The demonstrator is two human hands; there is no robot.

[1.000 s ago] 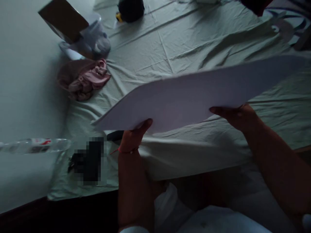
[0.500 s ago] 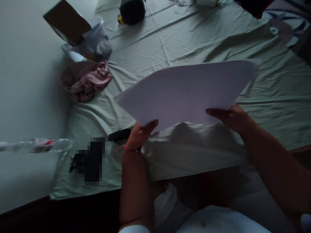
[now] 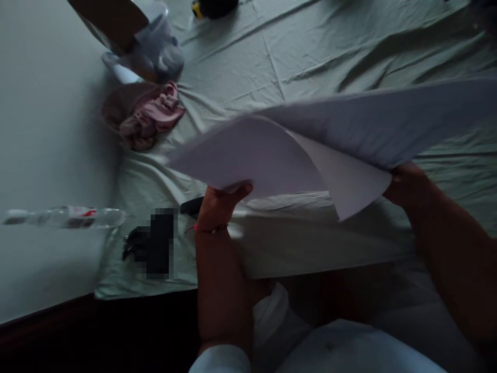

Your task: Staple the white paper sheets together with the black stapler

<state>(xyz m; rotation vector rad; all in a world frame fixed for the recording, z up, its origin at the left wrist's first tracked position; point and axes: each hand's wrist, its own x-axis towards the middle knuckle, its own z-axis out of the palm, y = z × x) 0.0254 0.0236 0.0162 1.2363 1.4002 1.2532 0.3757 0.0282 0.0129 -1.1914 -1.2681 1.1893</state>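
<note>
Above the bed I hold large white sheets of paper (image 3: 248,155) between both hands. My left hand (image 3: 221,204) is closed on their near left edge, thumb on top and the other fingers hidden underneath. My right hand (image 3: 409,184) grips the paper at the right, its fingertips partly hidden. One corner of a sheet (image 3: 349,181) curls over toward me beside the right hand. Another part of the paper (image 3: 388,119) spreads out to the far right, blurred, with faint marks on it.
A pale green sheet (image 3: 240,77) covers the bed. Along the wall at the left lie a pink cloth (image 3: 151,116), a clear plastic bag (image 3: 166,57), a brown cardboard piece (image 3: 116,23) and a plastic bottle (image 3: 77,217). A blurred-out dark object (image 3: 161,243) lies near my left forearm.
My right hand has moved to the right with its part of the paper. The paper has parted, one side curling over, the other spreading far right. The view has shifted slightly.
</note>
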